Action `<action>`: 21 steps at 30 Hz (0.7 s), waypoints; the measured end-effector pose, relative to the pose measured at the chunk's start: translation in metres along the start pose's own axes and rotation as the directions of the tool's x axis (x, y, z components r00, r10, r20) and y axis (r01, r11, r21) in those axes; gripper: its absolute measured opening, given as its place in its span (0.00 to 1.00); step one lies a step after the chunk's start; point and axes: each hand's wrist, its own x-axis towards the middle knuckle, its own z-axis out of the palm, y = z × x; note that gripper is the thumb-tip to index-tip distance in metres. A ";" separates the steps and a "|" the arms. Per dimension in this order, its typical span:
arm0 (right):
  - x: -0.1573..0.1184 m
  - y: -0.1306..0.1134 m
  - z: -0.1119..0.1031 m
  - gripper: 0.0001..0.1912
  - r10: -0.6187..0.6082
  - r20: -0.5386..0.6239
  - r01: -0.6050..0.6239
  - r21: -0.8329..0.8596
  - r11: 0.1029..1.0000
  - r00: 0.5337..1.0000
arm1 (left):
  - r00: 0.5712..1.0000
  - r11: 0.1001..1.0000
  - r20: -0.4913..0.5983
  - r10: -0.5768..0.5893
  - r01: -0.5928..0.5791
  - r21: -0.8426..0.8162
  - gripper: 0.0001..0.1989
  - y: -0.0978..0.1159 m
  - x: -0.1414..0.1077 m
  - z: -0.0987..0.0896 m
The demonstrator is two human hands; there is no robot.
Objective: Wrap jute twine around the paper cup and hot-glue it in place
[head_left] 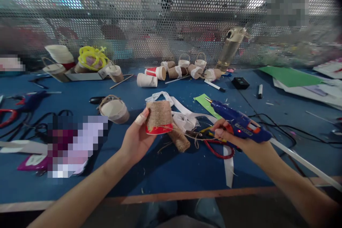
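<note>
Craft workshop: blue workbench (pixel 171 174) carried scissors (pixel 222 157), twine (pixel 180 141) and several small cups (pixel 114 110); hot-glue gun (pixel 240 123) showed red light; perforated metal screen (pixel 144 25) stood behind.

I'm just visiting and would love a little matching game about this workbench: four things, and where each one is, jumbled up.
Things:
1. glue gun
2. twine-wrapped cup with a bare red band
3. bottle
4. yellow coil

Places:
A. near the back, on the left side
B. in the left hand
C. in front of the metal mesh, right of centre
D. in the right hand

Pairs: 1-D, 2-B, 3-C, 4-A
</note>
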 end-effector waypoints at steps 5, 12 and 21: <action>-0.026 0.011 -0.011 0.14 0.073 0.033 -0.075 0.068 0.995 0.997 | 0.998 0.999 0.054 -0.044 0.045 -0.023 0.11 -0.002 -0.002 0.000; -0.031 0.011 -0.032 0.16 0.038 -0.079 -0.041 -0.042 0.998 0.996 | 0.964 0.991 0.235 -0.124 0.106 0.086 0.19 -0.007 -0.002 -0.005; -0.005 -0.025 0.015 0.08 -0.294 0.157 0.333 -0.388 0.860 0.943 | 0.969 0.989 0.244 -0.025 -0.011 0.144 0.24 -0.005 0.000 -0.008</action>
